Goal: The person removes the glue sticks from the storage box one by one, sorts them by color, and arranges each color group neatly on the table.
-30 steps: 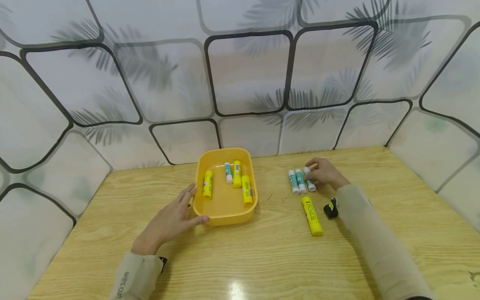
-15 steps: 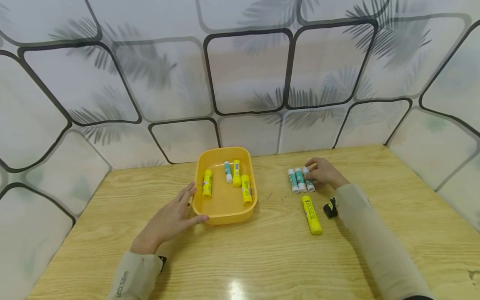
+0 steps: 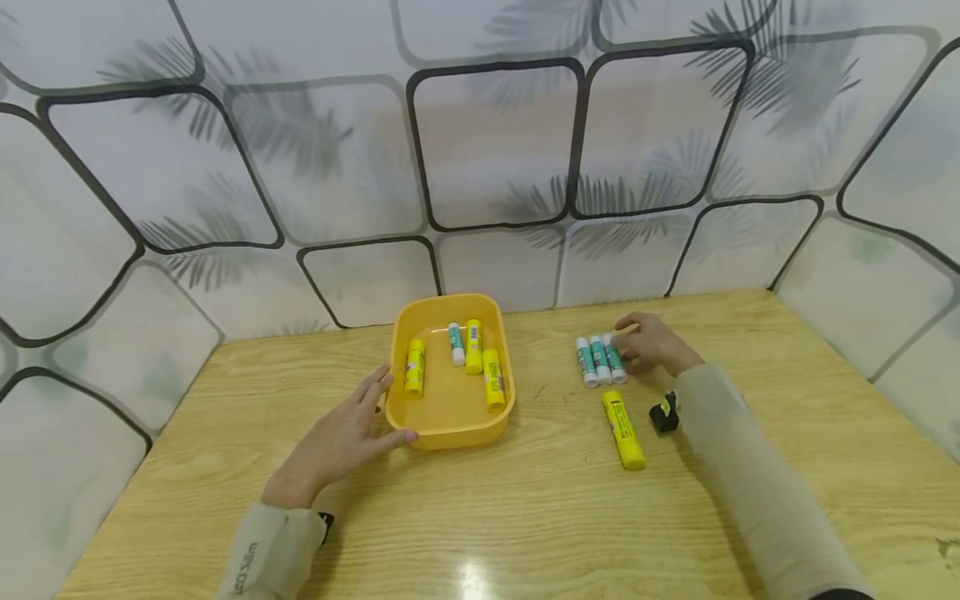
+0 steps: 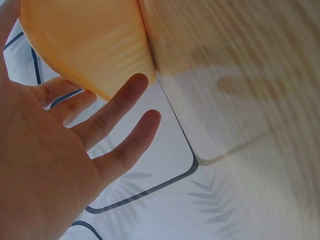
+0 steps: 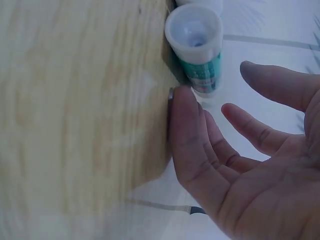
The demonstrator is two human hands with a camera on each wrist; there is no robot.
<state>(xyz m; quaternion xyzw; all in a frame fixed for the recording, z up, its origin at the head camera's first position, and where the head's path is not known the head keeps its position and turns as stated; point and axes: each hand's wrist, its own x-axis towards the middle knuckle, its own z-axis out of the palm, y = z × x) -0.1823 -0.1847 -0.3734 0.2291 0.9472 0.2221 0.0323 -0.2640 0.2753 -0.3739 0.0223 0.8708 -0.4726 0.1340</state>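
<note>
My left hand [image 3: 333,446] rests with spread fingers against the left side and near corner of a yellow plastic tray [image 3: 457,438]; the left wrist view shows the fingers around its outer wall [image 4: 95,30]. Inside the tray lie several glue sticks, most of them yellow [image 3: 493,381] and one a small green-and-white one [image 3: 457,344]. On the right, three green-and-white glue sticks [image 3: 601,360] lie side by side on the table. Just right of the last one is my right hand [image 3: 654,345], fingers loosely bent. In the right wrist view, a gap separates thumb and fingers from that glue stick [image 5: 200,65].
A large yellow glue stick [image 3: 624,430] lies nearer to me than the row. A small black object [image 3: 664,415] is beside my right sleeve. A patterned wall covering [image 3: 495,150] borders the wooden table [image 3: 480,508] at the back and sides.
My right hand has shifted slightly right, off the rightmost green-and-white glue stick, which now sits closer to the other two. My left hand and the tray have stayed in place.
</note>
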